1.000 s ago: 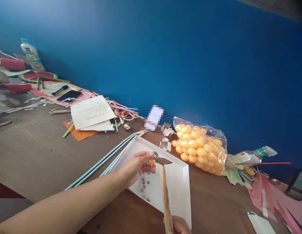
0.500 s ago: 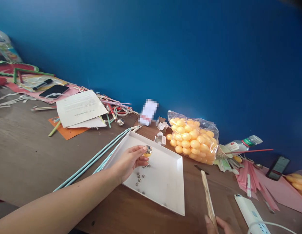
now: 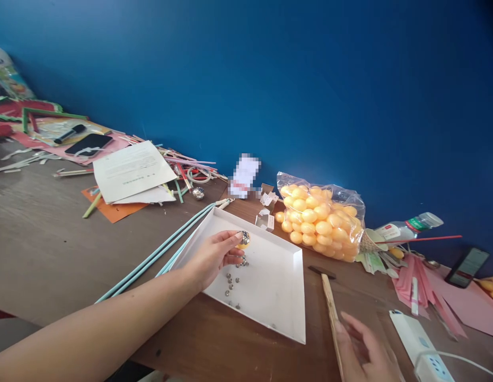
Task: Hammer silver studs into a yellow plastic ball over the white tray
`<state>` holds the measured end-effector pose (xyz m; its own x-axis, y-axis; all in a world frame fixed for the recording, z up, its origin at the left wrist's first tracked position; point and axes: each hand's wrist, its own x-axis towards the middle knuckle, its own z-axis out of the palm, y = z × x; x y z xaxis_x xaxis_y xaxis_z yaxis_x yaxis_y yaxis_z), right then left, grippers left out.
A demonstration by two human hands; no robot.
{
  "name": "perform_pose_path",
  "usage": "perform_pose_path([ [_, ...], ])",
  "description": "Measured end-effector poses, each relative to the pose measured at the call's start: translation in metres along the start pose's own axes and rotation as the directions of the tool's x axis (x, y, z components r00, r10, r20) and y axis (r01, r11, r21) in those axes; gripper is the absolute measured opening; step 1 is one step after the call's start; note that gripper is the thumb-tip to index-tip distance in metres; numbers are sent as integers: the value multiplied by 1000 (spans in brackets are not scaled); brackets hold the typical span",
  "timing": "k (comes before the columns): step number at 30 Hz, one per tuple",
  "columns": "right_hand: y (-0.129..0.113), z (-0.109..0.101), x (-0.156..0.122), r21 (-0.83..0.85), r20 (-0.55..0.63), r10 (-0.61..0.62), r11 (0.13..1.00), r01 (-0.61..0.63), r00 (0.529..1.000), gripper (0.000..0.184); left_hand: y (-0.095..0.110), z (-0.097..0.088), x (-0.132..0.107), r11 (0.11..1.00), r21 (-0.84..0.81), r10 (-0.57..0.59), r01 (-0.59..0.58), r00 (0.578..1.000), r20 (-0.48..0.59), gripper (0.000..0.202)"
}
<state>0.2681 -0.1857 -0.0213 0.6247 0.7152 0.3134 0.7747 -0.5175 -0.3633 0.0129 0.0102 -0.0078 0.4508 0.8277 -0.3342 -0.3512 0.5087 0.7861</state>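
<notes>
My left hand [image 3: 217, 257] is closed on a small yellow ball [image 3: 245, 240] partly covered in silver tacks, held above the white tray [image 3: 284, 300]. Several loose silver tacks [image 3: 229, 281] lie in that tray below the fingers. At the lower right, my right hand [image 3: 363, 347] is open beside a hammer, its thumb against the wooden handle [image 3: 331, 307] and its fingers spread apart. The hammer's dark head [image 3: 323, 272] rests on the table, right of the tray.
A clear bag of yellow balls [image 3: 318, 220] leans by the blue wall. Pale blue sticks [image 3: 159, 249] lie left of the tray, near papers [image 3: 133, 172] and a silver-studded ball [image 3: 197, 193]. Rightward are a bottle [image 3: 409, 228], a phone [image 3: 467, 267] and a white power strip [image 3: 421, 345].
My right hand has loosened from the hammer handle and opened its fingers beside it. The hammer now lies lower, its head showing. My left hand keeps the ball over the tray.
</notes>
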Motion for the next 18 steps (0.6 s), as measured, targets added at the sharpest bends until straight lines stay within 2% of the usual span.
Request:
perform_pose_path([
  [2,-35,0,4,146,48,-137,981,128,989,36,-1,0,2,1000,9,12,-11,1000,-15,31],
  [4,-71,5,6,276,153,-349,913,299,924,27,-1,-1,4,999,16,38,-37,999,-30,31],
  [6,-104,14,7,289,231,-449,879,380,863,22,0,-1,5,998,17,66,-65,996,-51,31],
  [9,-141,30,9,225,391,-516,856,465,762,19,2,0,6,997,10,82,-82,992,-92,30],
  [11,-154,39,10,163,468,-541,830,533,699,20,3,0,7,997,8,77,-76,992,-97,30],
  [13,-160,47,10,115,509,-554,802,586,659,19,3,0,9,998,10,68,-67,994,-87,31],
  [15,-161,53,10,100,535,-552,793,601,640,17,1,-1,10,998,7,60,-60,995,-77,33],
  [18,-157,57,10,147,558,-537,814,562,632,18,0,-2,11,999,8,54,-53,996,-76,33],
])
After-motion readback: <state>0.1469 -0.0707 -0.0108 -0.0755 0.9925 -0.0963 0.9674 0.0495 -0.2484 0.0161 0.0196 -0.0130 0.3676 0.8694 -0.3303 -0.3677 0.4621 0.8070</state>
